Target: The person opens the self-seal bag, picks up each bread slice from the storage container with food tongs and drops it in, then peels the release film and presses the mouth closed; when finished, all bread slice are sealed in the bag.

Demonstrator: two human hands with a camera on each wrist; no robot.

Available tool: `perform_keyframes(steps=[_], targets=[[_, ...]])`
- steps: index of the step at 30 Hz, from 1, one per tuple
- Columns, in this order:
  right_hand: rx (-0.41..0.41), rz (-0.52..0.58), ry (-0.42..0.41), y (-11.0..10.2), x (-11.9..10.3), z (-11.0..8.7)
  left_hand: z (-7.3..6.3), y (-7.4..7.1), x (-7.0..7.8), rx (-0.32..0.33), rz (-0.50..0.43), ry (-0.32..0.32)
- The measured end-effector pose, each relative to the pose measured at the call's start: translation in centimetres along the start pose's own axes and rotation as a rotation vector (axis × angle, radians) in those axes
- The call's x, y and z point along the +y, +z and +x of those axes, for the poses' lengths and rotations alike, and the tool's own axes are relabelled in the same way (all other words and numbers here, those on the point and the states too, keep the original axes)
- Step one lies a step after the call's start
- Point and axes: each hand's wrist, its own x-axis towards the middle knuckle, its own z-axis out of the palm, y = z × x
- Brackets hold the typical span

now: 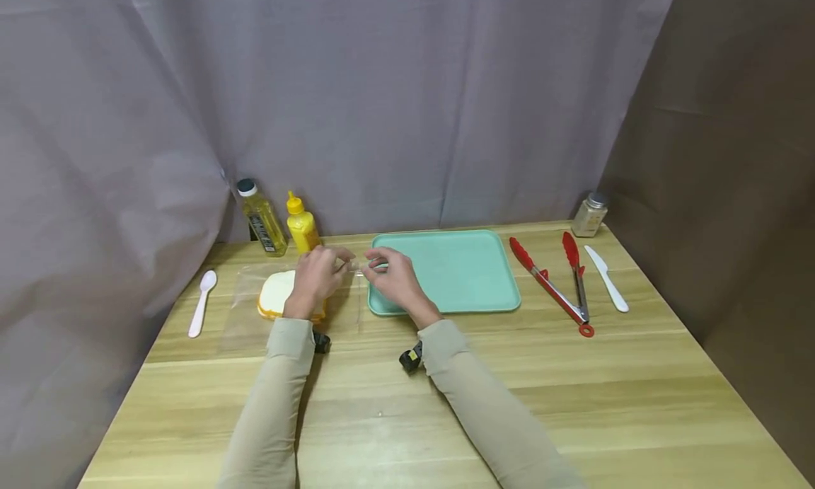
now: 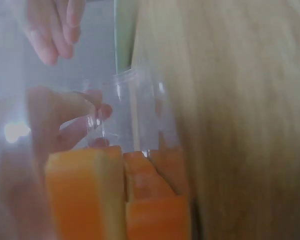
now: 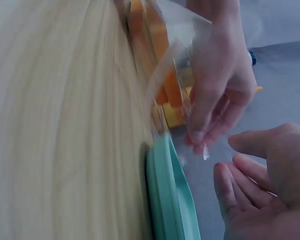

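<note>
Bread slices [image 1: 276,291] with orange crusts lie inside a clear plastic bag [image 1: 243,323] on the left part of the table. My left hand [image 1: 316,277] is over the bag's right portion and pinches its edge between thumb and fingers, which the right wrist view shows. Just to the right, my right hand [image 1: 396,282] hovers over the left end of a mint-green tray [image 1: 471,273], its thumb apart from the bent fingers. Nothing shows between them in the right wrist view. Through the plastic, the left wrist view shows the thick crusts [image 2: 77,195] close up.
Behind the bag stand an oil bottle [image 1: 264,220] and a yellow squeeze bottle [image 1: 302,227]. A white spoon [image 1: 202,303] lies far left. Red-tipped tongs [image 1: 554,291], a white knife [image 1: 607,279] and a shaker jar [image 1: 589,215] are on the right. Grey curtain [image 1: 407,107] hangs behind.
</note>
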Motion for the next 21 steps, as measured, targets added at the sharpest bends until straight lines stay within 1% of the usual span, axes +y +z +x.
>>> perform_keyframes(steps=[6,10,13,17,21], targets=[[-0.031,-0.037,0.037,1.4,0.2,0.9,0.1,0.3,0.0,0.004,-0.039,-0.007],[-0.022,-0.019,0.060,1.7,0.7,1.5,-0.1,0.5,0.1,-0.020,-0.059,0.022],[-0.026,-0.019,0.065,1.8,1.0,1.8,-0.3,0.5,0.1,-0.036,-0.063,0.038],[-0.034,-0.048,0.067,1.9,1.1,2.1,-0.5,0.2,0.1,-0.037,-0.066,0.052],[-0.018,-0.070,0.051,2.1,1.2,2.3,-0.4,0.0,-0.1,-0.030,-0.058,0.068]])
